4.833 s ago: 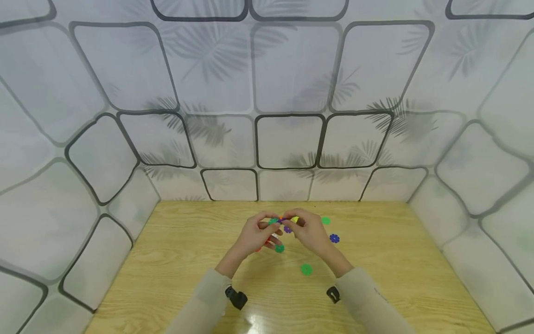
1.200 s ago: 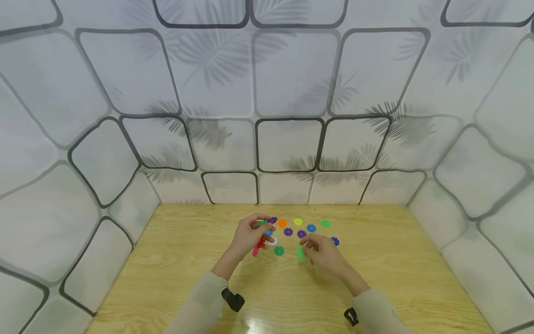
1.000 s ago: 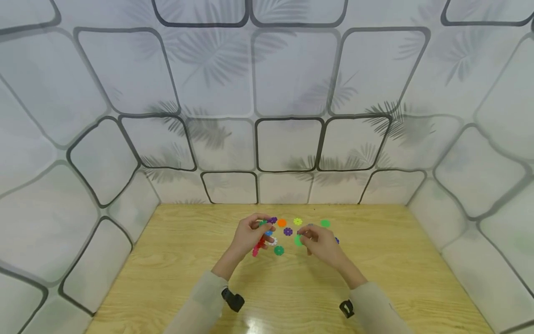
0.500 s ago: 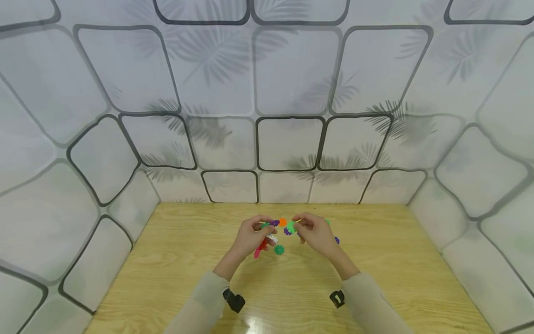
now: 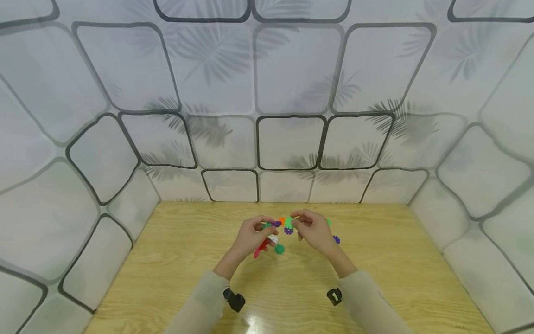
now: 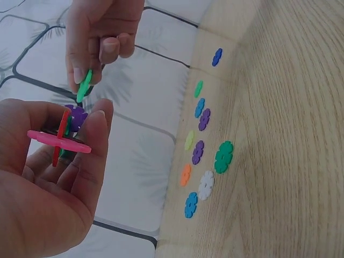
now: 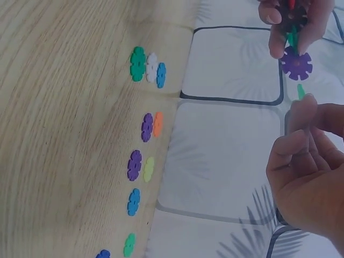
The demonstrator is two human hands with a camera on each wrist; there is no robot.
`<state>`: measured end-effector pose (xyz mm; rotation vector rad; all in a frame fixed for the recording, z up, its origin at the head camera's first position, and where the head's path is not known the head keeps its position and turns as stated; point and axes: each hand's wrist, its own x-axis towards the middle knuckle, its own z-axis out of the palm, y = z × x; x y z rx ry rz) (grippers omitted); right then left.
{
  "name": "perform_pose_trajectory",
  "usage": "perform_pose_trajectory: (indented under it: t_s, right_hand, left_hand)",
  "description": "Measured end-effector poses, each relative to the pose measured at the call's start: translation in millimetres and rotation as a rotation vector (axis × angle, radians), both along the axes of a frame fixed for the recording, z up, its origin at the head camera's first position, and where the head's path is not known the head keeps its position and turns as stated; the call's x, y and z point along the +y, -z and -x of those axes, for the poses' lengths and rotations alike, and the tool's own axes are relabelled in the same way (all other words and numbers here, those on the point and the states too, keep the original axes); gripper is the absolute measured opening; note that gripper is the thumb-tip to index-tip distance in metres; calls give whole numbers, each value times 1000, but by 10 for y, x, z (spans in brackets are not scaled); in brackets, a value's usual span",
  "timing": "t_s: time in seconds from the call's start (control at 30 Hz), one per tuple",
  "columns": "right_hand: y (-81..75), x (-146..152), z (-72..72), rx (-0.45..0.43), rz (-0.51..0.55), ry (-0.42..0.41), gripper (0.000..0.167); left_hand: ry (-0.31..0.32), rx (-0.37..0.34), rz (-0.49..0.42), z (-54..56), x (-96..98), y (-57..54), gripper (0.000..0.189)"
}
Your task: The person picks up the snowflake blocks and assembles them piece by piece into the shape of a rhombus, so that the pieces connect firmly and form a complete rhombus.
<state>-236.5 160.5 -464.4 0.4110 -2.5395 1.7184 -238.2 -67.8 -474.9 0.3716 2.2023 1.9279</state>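
My left hand (image 5: 249, 237) holds a small chain of joined notched plastic discs. In the left wrist view the chain shows a pink disc (image 6: 59, 142) crossed with a red one (image 6: 56, 155), then a green one partly hidden by fingers, and a purple disc (image 6: 77, 116) at its far end. Facing it, my right hand (image 5: 314, 233) pinches a light green disc (image 6: 84, 87) between thumb and index finger. A narrow gap separates the light green disc from the purple one in the right wrist view. Both hands are raised above the wooden table (image 5: 267, 287).
Loose discs lie on the table beyond and below the hands: a dark green one (image 6: 223, 157), a white one (image 6: 206, 185), an orange one (image 6: 185, 175), a yellow one (image 6: 189, 140), and several blue, purple and green ones. A patterned wall covering (image 5: 289, 141) stands behind.
Both hands were together at the chain at first. Since then my right hand has picked the light green disc off the table and brought it up and leftward to the purple disc. My left hand stays nearly still.
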Motion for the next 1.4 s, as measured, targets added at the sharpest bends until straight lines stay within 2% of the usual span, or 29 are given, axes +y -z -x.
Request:
perform_pose_trajectory:
  t_s: [0.6, 1.07, 1.4]
  right_hand:
    - [-44, -54, 25, 0, 4, 1, 26]
    - [2, -112, 28, -15, 54, 19, 24]
    - [-26, -148, -8, -13, 101, 14, 25]
  left_hand:
    - [30, 17, 1, -15, 22, -31, 24]
    - [50, 42, 11, -7, 33, -44, 24]
    - [51, 48, 11, -14, 24, -56, 25]
